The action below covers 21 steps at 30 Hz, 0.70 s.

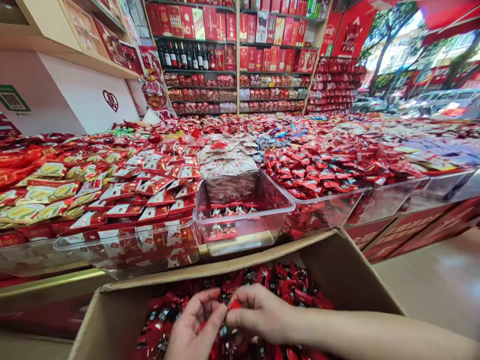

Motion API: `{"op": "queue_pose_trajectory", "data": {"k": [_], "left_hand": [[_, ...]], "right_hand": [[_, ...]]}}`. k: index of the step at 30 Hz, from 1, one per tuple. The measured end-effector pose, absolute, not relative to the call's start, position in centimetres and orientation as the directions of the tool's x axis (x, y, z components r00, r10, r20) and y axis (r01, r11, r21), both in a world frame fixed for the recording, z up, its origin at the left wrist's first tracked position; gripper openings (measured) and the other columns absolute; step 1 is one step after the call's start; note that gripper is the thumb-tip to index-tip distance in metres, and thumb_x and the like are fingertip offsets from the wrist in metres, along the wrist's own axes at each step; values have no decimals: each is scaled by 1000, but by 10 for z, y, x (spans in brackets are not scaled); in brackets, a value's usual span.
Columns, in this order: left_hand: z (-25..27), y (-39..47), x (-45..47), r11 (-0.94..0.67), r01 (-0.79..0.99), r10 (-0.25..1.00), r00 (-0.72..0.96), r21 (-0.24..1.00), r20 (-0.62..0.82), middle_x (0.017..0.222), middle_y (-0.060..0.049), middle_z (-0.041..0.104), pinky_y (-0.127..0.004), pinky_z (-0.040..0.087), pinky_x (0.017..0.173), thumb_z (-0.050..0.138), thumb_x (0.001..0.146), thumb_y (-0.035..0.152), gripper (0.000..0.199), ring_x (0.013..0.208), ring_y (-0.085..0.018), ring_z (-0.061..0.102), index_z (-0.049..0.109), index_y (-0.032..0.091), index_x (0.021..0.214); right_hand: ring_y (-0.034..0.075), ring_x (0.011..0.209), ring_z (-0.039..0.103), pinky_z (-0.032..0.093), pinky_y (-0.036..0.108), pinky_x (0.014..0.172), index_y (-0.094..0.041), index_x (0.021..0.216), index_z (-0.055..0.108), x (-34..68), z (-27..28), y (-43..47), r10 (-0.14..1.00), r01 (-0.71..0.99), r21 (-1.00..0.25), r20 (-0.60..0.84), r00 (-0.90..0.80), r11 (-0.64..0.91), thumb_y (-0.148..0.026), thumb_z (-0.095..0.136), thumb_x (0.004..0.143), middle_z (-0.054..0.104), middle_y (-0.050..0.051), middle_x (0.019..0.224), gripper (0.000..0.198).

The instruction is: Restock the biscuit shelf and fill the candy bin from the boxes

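Both my hands are over an open cardboard box (354,272) filled with small red-and-black wrapped candies (296,280). My right hand (258,311) pinches a red-wrapped candy (235,304) between thumb and fingers. From the other side, my left hand (197,322) is closed too, its thumb and fingertips meeting the right ones at the same candy. My fingers cover most of the wrapper. Just beyond the box stands a clear plastic bin (275,200) with a few rows of similar packets (228,210) on its bottom.
Bins heaped with red-and-white packets (150,175) and small red packets (311,170) flank the clear bin. White patterned packets (227,160) are stacked behind it. Shelves with wine bottles (183,56) and red boxes (210,22) line the back. Bare floor (431,275) shows at the right.
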State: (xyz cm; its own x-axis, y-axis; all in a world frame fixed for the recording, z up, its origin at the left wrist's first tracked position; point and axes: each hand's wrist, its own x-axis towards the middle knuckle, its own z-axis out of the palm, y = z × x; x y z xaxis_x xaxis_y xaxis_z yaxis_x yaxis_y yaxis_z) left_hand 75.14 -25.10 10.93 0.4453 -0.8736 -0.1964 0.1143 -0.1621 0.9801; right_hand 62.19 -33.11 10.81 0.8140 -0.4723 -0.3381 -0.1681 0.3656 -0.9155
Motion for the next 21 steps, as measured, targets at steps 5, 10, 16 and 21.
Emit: {"op": "queue_pose_trajectory", "data": {"k": [5,10,16,21], "left_hand": [[111,-246,756,-260,160,-865,400,952,-303,58,3,60,-21,43,51,71,60,46,32,53,-10,51,65,17,71],[114,-242,755,-246,230,-857,402,942,-322,57,4,60,-20,41,50,73,58,45,30,52,-9,48,64,17,66],[133,-238,743,-348,538,-848,168,767,-503,86,-3,68,-27,46,60,62,66,52,38,72,-18,63,64,20,87],[133,-240,746,-303,541,-860,199,784,-470,89,0,66,-21,43,64,76,58,30,40,79,-12,60,59,22,92]], "right_hand": [[7,47,52,41,21,50,-14,62,50,617,121,-338,-600,-50,-943,-250,760,330,-65,62,56,51,-5,54,53],[7,48,53,42,21,52,-12,66,53,614,124,-341,-586,-47,-946,-237,775,320,-58,62,63,55,-3,57,47],[11,64,58,46,24,61,-14,77,63,606,125,-341,-594,-5,-931,229,771,-365,-38,53,82,63,4,68,26],[12,84,59,48,23,75,-16,90,59,601,131,-341,-308,131,-611,559,770,-781,-16,47,83,66,8,88,14]]}}
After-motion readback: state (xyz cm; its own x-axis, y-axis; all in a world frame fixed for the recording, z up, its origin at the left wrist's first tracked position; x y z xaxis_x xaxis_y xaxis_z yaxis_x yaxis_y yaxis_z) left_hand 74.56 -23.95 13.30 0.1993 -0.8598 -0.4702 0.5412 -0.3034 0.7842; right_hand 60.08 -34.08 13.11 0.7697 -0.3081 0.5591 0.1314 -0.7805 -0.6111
